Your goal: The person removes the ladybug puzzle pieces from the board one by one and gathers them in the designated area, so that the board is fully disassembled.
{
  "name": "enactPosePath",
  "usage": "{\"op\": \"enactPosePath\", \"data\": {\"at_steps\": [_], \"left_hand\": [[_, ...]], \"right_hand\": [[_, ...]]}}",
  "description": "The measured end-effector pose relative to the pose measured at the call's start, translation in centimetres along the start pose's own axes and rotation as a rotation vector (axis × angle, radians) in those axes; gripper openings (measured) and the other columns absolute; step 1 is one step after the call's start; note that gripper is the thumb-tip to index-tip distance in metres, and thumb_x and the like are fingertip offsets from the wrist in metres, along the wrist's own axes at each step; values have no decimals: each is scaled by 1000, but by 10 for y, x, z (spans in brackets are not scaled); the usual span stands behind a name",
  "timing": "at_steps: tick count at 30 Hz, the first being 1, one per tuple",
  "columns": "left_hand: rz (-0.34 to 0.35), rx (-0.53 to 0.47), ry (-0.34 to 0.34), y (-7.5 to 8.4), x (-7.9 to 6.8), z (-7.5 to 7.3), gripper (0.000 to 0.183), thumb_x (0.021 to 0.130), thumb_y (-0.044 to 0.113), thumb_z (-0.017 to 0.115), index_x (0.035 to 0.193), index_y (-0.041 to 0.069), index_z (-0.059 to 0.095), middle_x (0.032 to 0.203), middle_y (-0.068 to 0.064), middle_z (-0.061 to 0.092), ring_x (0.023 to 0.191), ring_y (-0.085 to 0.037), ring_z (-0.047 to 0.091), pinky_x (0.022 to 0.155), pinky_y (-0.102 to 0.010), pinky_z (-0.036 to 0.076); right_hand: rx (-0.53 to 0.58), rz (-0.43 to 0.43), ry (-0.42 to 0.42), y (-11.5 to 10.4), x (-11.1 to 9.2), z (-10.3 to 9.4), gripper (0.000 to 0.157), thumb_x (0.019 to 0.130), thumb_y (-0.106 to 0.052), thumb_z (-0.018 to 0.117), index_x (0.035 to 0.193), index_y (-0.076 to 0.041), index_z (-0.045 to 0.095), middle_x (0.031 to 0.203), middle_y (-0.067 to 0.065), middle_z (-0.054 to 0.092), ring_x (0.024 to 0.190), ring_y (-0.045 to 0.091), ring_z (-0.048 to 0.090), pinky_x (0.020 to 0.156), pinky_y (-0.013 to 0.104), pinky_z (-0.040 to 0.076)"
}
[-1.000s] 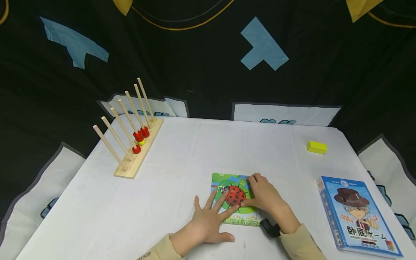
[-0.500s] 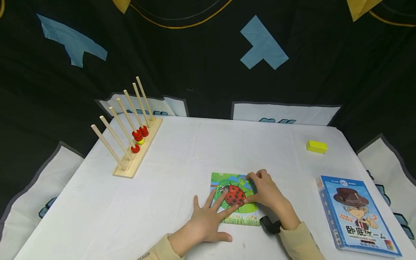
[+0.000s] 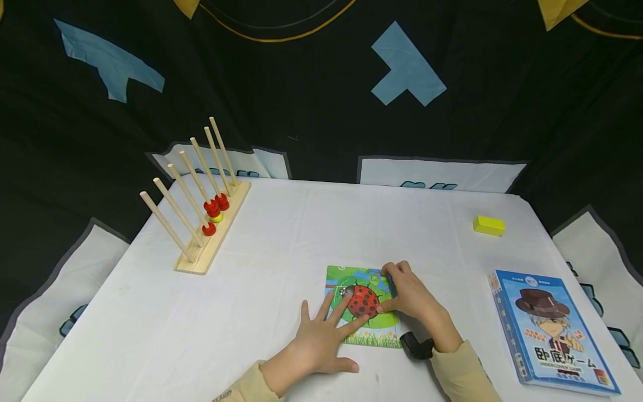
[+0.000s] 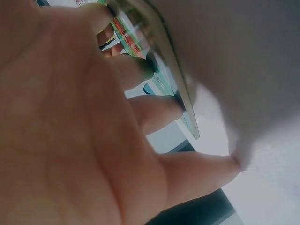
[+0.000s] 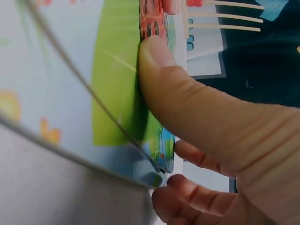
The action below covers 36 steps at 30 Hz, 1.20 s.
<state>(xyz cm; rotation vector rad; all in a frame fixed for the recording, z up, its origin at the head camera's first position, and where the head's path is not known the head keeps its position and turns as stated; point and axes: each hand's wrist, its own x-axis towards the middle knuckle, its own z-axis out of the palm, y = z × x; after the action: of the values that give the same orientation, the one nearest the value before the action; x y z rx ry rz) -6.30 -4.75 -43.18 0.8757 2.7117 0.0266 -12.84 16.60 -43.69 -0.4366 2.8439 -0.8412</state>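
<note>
A square ladybug picture board (image 3: 374, 332) lies flat on the white table, with a dark seam running along its printed surface in the right wrist view. My left hand (image 3: 321, 343) rests with spread fingers on its left and lower part, and the thumb points out over the tablecloth. From the other side, my right hand (image 3: 414, 298) pinches the upper right part of the board. In the right wrist view its thumb (image 5: 187, 84) presses the picture by the ladybug, while the other fingertips curl at the edge. Fingers cover parts of the picture.
A wooden peg stand (image 3: 213, 240) with a few red and yellow beads is at the back left. A yellow block (image 3: 489, 225) lies at the back right. Nearer on the right is a blue game box (image 3: 557, 335). A dark curtain (image 3: 301, 111) hangs behind the table.
My right thumb has shifted slightly right and up across the picture, and the knuckles of that hand have risen a little. The left hand keeps its spread pose; the board lies where it was.
</note>
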Motion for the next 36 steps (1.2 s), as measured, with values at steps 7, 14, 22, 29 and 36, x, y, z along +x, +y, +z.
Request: {"op": "enactPosePath", "data": {"at_steps": [7, 14, 22, 29, 36], "left_hand": [[1, 7, 3, 0, 0, 1, 83, 69, 76, 46, 141, 46, 17, 151, -5, 5, 134, -36, 5, 88, -70, 19], [3, 18, 9, 0, 1, 0, 83, 69, 76, 46, 141, 46, 17, 151, -6, 6, 134, -37, 7, 88, -70, 20], [1, 19, 9, 0, 0, 0, 84, 69, 76, 45, 141, 45, 17, 151, -6, 6, 134, -37, 8, 88, -70, 20], [-2, 16, 8, 0, 0, -1, 84, 69, 76, 46, 141, 45, 17, 151, -5, 6, 134, -36, 8, 88, -70, 19], [1, 12, 6, 0, 0, -1, 84, 68, 76, 46, 141, 45, 17, 151, -5, 6, 134, -37, 7, 88, -70, 19]], "right_hand": [[25, 2, -23, 1, 3, -4, 58, 61, -19, 84, 108, -6, 51, 102, 12, 46, 82, 24, 50, 76, 44, 44], [51, 4, 16, 3, 4, -5, 49, 66, -13, 81, 102, -8, 48, 94, 8, 45, 75, 21, 46, 66, 37, 42], [74, -44, 1, 9, 0, -15, 41, 69, -6, 78, 98, -8, 49, 92, 8, 45, 70, 17, 47, 62, 32, 41], [123, -71, -41, 20, 0, -23, 26, 78, -4, 68, 97, -11, 51, 83, 3, 60, 69, 14, 54, 63, 33, 43], [230, -73, -54, 27, -4, -33, 12, 87, -7, 59, 97, -10, 52, 73, 1, 59, 63, 16, 53, 60, 30, 42]]}}
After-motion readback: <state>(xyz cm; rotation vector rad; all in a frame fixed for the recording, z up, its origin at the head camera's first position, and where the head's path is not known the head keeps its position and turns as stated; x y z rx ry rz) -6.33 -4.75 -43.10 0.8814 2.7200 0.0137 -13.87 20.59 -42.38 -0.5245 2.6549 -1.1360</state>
